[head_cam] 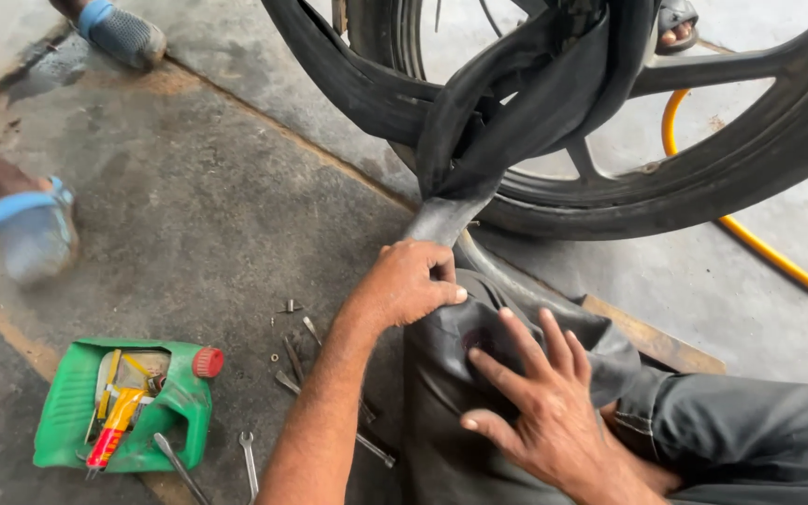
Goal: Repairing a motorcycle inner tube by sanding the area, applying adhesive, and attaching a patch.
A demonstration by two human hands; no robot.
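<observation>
1. The setting was a stained concrete floor (189,215), with a black motorcycle wheel (703,178) standing upright along the top edge of the view and a yellow hose (759,245) trailing behind it.
2. A black inner tube (516,103) hung out of the wheel and ran down toward the bottom edge of the view — its long axis went from the wheel's rim to the person's lap, where it lay flattened over the grey-trousered knee (759,430).
3. The left hand (413,281) came in from the lower left with the forearm raised; its fingers were curled closed, pinching the tube's edge just below the rim.
4. The right hand (535,393) lay flat on the tube — palm down, fingers spread wide and pointing up-left, gripping nothing.
5. Toward the floor's lower left lay a cut-open green plastic can (67,411) with a red cap, holding small tools; spanners (249,463) and loose screws (290,307) lay beside it.
6. Another person's feet in blue sandals (35,224) stood at the left edge.
</observation>
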